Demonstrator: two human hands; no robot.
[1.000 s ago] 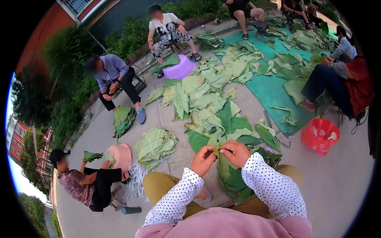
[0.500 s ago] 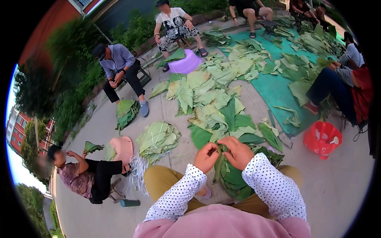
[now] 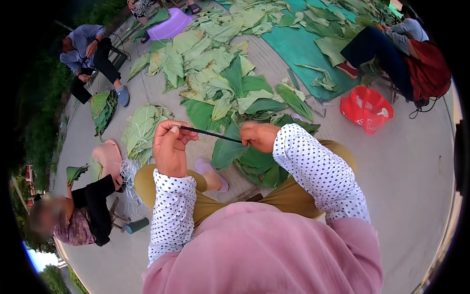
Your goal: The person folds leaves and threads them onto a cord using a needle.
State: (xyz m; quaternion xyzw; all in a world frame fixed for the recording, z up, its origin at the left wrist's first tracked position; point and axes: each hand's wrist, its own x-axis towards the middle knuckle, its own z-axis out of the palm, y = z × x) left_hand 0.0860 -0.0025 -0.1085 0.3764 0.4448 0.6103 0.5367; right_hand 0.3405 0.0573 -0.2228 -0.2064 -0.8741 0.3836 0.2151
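Observation:
A thin, dark, cord-like strip (image 3: 210,134) is stretched between my two hands. My left hand (image 3: 170,149) pinches one end of it between thumb and finger, the other fingers loosely curled. At the strip's other end, my right hand (image 3: 259,136) is closed, knuckles up. Just below the strip is a broad green leaf (image 3: 227,149), overlapped by my right hand. Between my knees lies a stack of green leaves (image 3: 267,171). Beyond my hands spreads a pile of large pale and green leaves (image 3: 215,83).
Left of me are a string-tied leaf bundle (image 3: 145,128), loose white string (image 3: 132,183), a pink basin (image 3: 106,159) and a seated person (image 3: 78,223). A red bag (image 3: 366,112) stands at the right, near another person (image 3: 382,63). Farther off are a green sheet (image 3: 298,61) and purple basin (image 3: 171,24).
My hands were close together over the leaf stack; they have moved apart, the left farther left, with the dark strip now stretched between them. My view has tilted down and turned right.

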